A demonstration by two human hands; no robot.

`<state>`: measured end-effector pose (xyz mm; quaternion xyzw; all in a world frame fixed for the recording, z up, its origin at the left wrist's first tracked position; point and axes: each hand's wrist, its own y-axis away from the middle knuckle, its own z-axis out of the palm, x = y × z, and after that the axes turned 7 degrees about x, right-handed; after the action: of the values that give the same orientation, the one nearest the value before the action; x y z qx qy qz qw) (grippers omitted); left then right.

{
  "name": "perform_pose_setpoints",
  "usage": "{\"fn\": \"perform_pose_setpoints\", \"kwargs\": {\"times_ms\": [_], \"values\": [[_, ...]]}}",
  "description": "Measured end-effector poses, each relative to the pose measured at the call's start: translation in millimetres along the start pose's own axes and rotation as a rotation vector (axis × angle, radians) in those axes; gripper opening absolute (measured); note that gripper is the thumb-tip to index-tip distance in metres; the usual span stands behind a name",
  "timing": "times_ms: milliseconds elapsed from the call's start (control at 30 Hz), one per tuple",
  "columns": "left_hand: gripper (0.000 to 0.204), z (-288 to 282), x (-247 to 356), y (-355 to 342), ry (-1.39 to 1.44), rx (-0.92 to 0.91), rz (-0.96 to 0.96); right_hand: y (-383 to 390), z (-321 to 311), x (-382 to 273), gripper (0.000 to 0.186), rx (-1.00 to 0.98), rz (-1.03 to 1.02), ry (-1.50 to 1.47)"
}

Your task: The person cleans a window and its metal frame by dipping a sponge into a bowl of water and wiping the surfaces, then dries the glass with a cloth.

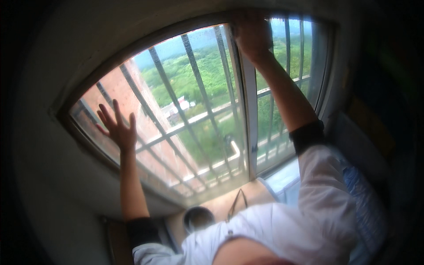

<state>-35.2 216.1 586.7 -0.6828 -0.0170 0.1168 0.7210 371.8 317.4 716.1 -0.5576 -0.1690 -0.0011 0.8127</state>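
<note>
While the left grip (119,128) spreads wide at the left of the barred window (198,106) ahead, flat contact would likely steady the reach. High by the central upright (250,115), the right grip (254,37) is too dark to read; even pressure seems best.

Two hands (120,131) (253,39), two black cuffs (143,232) (308,136), one window (250,115), one round container (187,220).

R grip (253,37) v. blurry; dk. container (187,217) pt. hidden behind wht. shirt (265,225).
</note>
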Motion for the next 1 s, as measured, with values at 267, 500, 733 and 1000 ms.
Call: {"fn": "perform_pose_setpoints", "kwargs": {"times_ms": [267, 500, 733, 1000], "values": [[0.070, -0.1, -0.2, 1.4, -0.033, -0.011, -0.002, 11.2, 19.4, -6.3, 0.028, 0.146, 0.206, -0.041], [0.068, -2.3, -2.5, 2.1, -0.018, -0.005, 0.026, 2.2, 3.1, 1.9, 0.027, 0.161, 0.201, 0.050], [0.068, -1.0, -1.4, 2.6, -0.003, 0.015, 0.024, 0.3, -5.8, -32.4, 0.029, 0.088, 0.279, -0.170], [0.067, -4.1, -2.7, 1.9, -0.007, 0.026, 0.043, 39.8, 18.8, 12.3, 0.032, 0.014, 0.416, -0.233]]}}
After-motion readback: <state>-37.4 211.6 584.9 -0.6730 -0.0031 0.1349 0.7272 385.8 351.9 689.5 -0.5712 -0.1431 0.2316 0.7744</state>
